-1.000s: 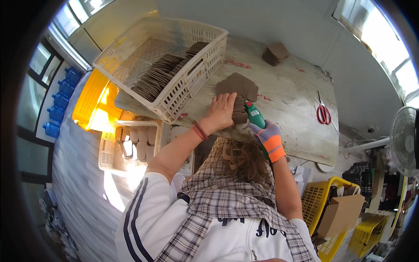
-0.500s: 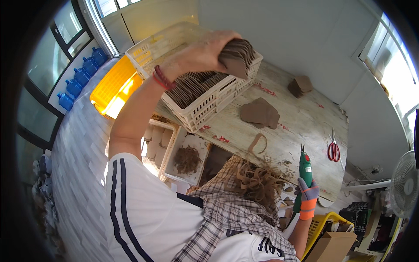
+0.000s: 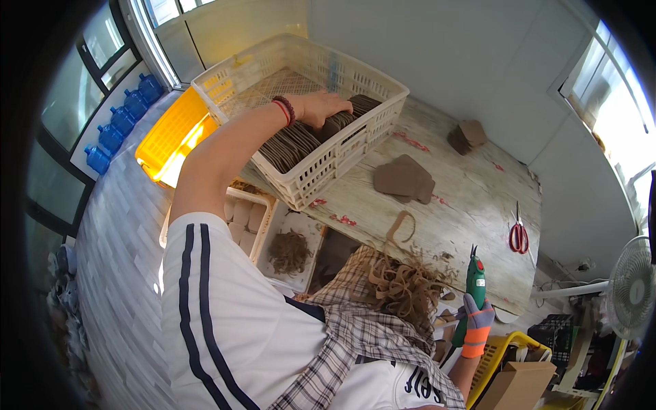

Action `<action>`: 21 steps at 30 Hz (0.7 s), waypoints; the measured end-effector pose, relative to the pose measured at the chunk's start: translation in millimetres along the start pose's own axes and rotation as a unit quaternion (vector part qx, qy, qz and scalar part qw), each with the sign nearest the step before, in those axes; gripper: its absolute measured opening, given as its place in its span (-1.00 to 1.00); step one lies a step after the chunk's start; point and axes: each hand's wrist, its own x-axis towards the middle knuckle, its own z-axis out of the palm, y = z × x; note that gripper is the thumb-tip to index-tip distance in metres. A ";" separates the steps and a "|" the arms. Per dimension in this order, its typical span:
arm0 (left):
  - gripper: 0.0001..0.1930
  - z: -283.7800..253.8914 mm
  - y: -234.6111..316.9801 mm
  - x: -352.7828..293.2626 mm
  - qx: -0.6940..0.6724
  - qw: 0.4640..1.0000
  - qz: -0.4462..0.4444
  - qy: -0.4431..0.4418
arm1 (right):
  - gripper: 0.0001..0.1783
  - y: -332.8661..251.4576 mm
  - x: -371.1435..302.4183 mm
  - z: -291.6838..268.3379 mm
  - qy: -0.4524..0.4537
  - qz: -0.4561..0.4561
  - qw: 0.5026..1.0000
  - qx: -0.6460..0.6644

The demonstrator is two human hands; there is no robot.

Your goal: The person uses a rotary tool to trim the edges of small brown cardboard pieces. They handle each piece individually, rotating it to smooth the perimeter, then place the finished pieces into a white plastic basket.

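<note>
My bare left hand (image 3: 322, 109) reaches into the white plastic crate (image 3: 355, 147) at the far side of the table. Its fingers are closed around a bunch of brown flat pieces (image 3: 336, 125), among rows of similar pieces (image 3: 290, 147) standing on edge. In my gloved right hand (image 3: 476, 320) is a green electric cutter (image 3: 477, 277), its short blades pointing up and away from me. Brown curled offcuts (image 3: 410, 287) lie heaped on my plaid apron at the table edge. A small pile of brown cut pieces (image 3: 404, 179) rests on the table between my hands.
Red-handled scissors (image 3: 518, 237) and another brown stack (image 3: 467, 137) lie on the table (image 3: 471, 205). Below its left edge are a white bin with scraps (image 3: 290, 253) and a tray of pieces (image 3: 242, 219). A yellow basket (image 3: 495, 362) and fan (image 3: 632, 290) stand right.
My left hand has come down with the bunch of brown pieces from above the crate's right rim into the crate. The right hand with the cutter has stayed nearly still.
</note>
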 end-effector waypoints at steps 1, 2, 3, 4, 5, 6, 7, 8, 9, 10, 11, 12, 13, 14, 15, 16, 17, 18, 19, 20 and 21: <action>-0.36 3.9 -0.7 -1.0 -0.012 1.000 0.011 -0.008 | -0.70 1.0 0.7 -0.6 0.000 -0.002 1.000 -0.001; -0.36 7.0 -2.5 -2.8 -0.016 1.000 0.011 -0.007 | -0.71 1.4 1.4 -1.2 0.000 -0.004 1.000 -0.003; -0.36 9.9 -3.9 -5.4 -0.020 1.000 0.011 -0.007 | -0.71 1.8 0.6 -0.8 0.003 -0.003 1.000 -0.005; -0.36 11.9 -4.4 -6.6 -0.025 1.000 0.010 -0.006 | -0.71 1.8 0.1 -0.2 0.005 -0.003 1.000 -0.007; -0.35 13.6 -4.2 -6.6 -0.016 1.000 0.020 -0.005 | -0.72 1.7 -0.4 0.4 0.007 -0.002 1.000 -0.009; -0.35 13.2 -2.3 -7.3 -0.006 1.000 0.030 -0.003 | -0.72 0.9 -1.0 1.2 0.007 -0.002 1.000 -0.015; -0.34 12.5 -0.1 -8.1 0.003 0.999 0.040 -0.001 | -0.72 -0.1 -1.9 2.1 0.007 -0.002 1.000 -0.020; -0.32 10.2 1.5 -8.2 -0.021 0.999 0.021 -0.022 | -0.72 -0.8 -2.3 3.1 0.007 -0.002 1.000 -0.026; -0.29 1.6 6.3 -7.3 -0.046 0.998 0.003 -0.044 | -0.72 -1.4 -2.5 3.8 0.007 0.002 1.000 -0.027; -0.27 -6.9 10.4 -7.5 -0.069 0.995 -0.014 -0.066 | -0.72 -1.8 -2.8 4.6 0.007 0.006 1.000 -0.029; -0.24 -15.1 12.8 -8.0 -0.094 0.990 -0.032 -0.096 | -0.71 -2.0 -3.2 4.9 0.006 0.011 0.999 -0.030; -0.21 -23.2 14.4 -8.5 -0.119 0.984 -0.051 -0.124 | -0.71 -1.4 -3.2 5.0 0.005 0.010 1.000 -0.023; -0.18 -27.2 14.7 -7.6 -0.144 0.975 -0.069 -0.153 | -0.71 0.0 -2.9 4.9 0.003 0.008 1.000 -0.017; -0.17 -27.2 13.2 -6.2 -0.167 0.971 -0.082 -0.149 | -0.71 0.6 -2.7 4.6 0.001 0.007 1.000 -0.010; -0.16 -25.8 11.1 -6.0 -0.190 0.966 -0.095 -0.148 | -0.71 0.0 -3.6 4.7 0.000 0.008 1.000 -0.012; -0.15 -24.2 10.4 -6.0 -0.212 0.960 -0.109 -0.146 | -0.71 -1.9 -4.5 4.7 0.000 0.009 1.000 -0.014; -0.15 -22.3 11.1 -5.9 -0.205 0.960 -0.106 -0.158 | -0.71 -2.4 -5.6 4.3 -0.001 0.011 1.000 -0.016; -0.15 -21.2 12.1 -4.5 -0.197 0.960 -0.103 -0.169 | -0.71 -0.9 -5.9 3.4 0.001 0.008 1.000 -0.013; -0.15 -20.4 13.0 -3.3 -0.190 0.960 -0.100 -0.180 | -0.71 1.8 -6.1 2.4 0.003 0.006 1.000 -0.009; -0.15 -20.8 12.6 -3.0 -0.200 0.960 -0.101 -0.165 | -0.71 3.9 -6.2 1.3 0.005 0.004 1.000 -0.006; -0.16 -23.9 13.2 -3.5 -0.210 0.961 -0.101 -0.151 | -0.71 5.8 -6.6 0.5 0.004 0.002 1.000 -0.003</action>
